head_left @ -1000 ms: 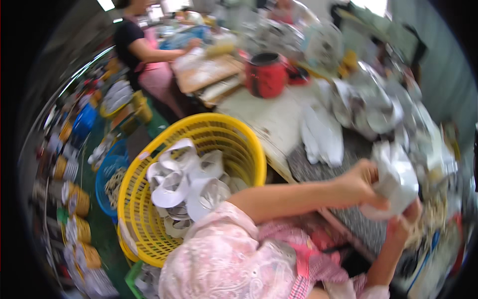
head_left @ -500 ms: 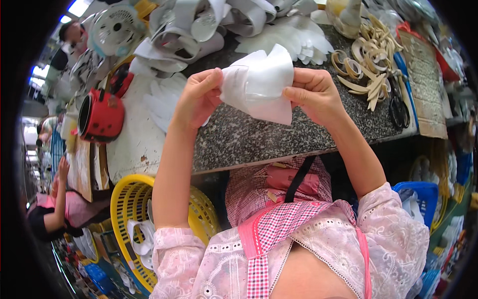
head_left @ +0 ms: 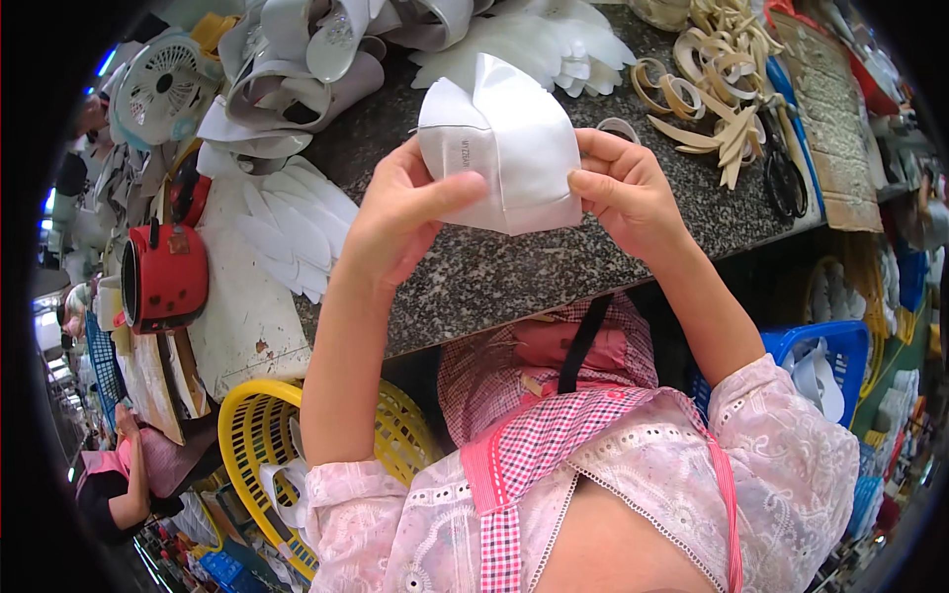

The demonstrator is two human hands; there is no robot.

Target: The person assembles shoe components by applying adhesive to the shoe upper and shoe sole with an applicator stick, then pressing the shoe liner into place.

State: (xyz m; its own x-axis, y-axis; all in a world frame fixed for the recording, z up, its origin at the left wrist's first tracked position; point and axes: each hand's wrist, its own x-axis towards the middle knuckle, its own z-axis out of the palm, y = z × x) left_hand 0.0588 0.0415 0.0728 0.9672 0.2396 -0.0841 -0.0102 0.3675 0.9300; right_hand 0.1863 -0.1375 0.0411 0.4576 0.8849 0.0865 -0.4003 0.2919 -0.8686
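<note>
Both hands hold a white, shiny shoe upper piece (head_left: 539, 148) above the front of the speckled stone worktop (head_left: 435, 287). A seam runs down its middle, and small print marks its greyer left panel. My left hand (head_left: 400, 212) grips the left side, thumb lying across the face and fingers hidden behind. My right hand (head_left: 628, 193) pinches the right edge between thumb and fingers. Beyond the piece lies a fan of flat white cut pieces (head_left: 524, 44). Another spread of white pieces (head_left: 297, 222) rests left of my left hand.
White curved uppers (head_left: 306, 89) are heaped at the far left, near a fan (head_left: 168, 89) and a red container (head_left: 168, 272). Tan strips (head_left: 727, 128) and black scissors (head_left: 784, 183) lie right. A yellow basket (head_left: 237, 435) and blue basket (head_left: 840, 341) stand below. Someone sits far left.
The upper piece has been turned so its seam and printed panel face me. My left thumb has shifted onto its face. The view has swung slightly to the right.
</note>
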